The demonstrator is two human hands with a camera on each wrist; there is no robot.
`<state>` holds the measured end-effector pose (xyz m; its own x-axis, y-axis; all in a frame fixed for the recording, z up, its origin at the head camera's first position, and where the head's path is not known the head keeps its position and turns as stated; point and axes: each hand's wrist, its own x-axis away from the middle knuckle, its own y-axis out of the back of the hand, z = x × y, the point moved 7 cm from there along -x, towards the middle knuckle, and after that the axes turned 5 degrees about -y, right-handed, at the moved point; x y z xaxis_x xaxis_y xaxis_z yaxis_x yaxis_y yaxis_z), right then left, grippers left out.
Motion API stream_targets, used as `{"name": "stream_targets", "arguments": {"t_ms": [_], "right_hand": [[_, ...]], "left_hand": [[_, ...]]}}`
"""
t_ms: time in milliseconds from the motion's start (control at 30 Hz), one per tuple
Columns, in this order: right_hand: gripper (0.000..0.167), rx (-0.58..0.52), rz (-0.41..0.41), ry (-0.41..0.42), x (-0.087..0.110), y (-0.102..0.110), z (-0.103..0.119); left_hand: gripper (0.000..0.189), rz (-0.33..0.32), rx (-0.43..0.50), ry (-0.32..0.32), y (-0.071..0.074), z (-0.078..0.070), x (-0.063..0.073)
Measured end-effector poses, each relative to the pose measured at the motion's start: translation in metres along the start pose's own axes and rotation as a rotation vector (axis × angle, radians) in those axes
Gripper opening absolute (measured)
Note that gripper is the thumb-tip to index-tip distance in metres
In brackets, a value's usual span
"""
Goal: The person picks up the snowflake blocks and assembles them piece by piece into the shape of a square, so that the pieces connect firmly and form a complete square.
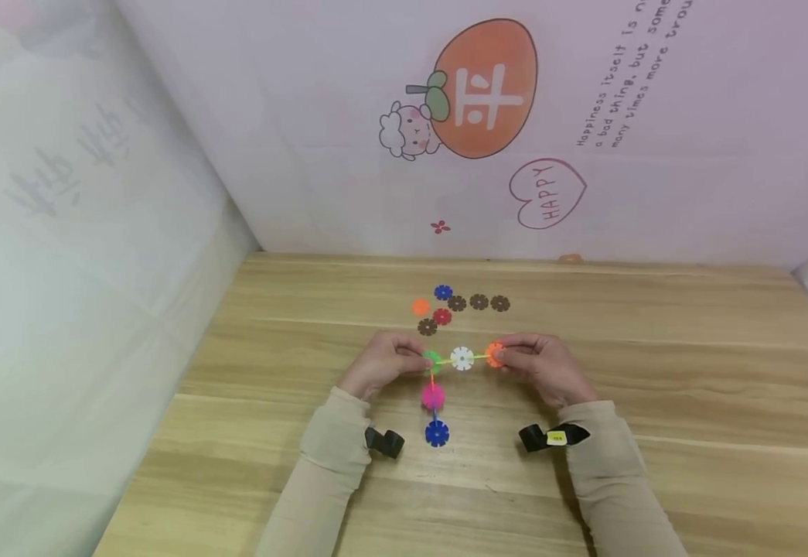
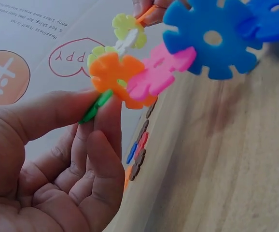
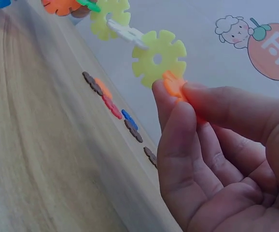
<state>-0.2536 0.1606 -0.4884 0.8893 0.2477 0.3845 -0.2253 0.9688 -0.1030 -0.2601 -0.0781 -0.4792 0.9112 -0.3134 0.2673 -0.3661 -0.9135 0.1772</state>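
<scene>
A chain of slotted snowflake discs stretches between both hands above the table. My left hand (image 1: 391, 360) pinches a green disc (image 2: 95, 107) at the chain's corner between thumb and fingers. At the other end, my right hand (image 1: 541, 363) pinches an orange disc (image 3: 173, 86). Between them a white disc (image 1: 462, 358) joins two yellow discs, one of which (image 3: 158, 58) slots into the right hand's orange disc. From the green disc a branch runs toward the body: another orange disc (image 2: 110, 72), a pink disc (image 1: 434, 397), then two blue discs, the last one (image 1: 437, 434) facing up.
Loose discs lie beyond the hands on the wooden table (image 1: 236, 433): several brown ones (image 1: 479, 302), a blue one (image 1: 443, 292), a red one (image 1: 442, 316) and an orange one (image 1: 421, 307). A printed cloth (image 1: 320, 155) rises at the table's back edge.
</scene>
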Motion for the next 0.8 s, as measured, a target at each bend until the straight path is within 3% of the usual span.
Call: {"name": "stream_targets", "arguments": {"t_ms": [233,467,800], "right_hand": [[0.032,0.043,-0.014,-0.002,-0.0021,-0.0009,0.0007],[0.022,-0.009,0.005,-0.005,-0.0022,-0.0024,-0.0012],[0.025,-0.008,0.029,-0.009,0.0017,-0.0010,0.0007]], "left_hand": [[0.020,0.000,0.022,0.010,0.0015,-0.0005,0.0006],[0.023,0.010,0.044,0.025,0.0024,0.0020,0.0004],[0.026,0.037,0.075,0.028,0.0019,0.0029,0.0015]]}}
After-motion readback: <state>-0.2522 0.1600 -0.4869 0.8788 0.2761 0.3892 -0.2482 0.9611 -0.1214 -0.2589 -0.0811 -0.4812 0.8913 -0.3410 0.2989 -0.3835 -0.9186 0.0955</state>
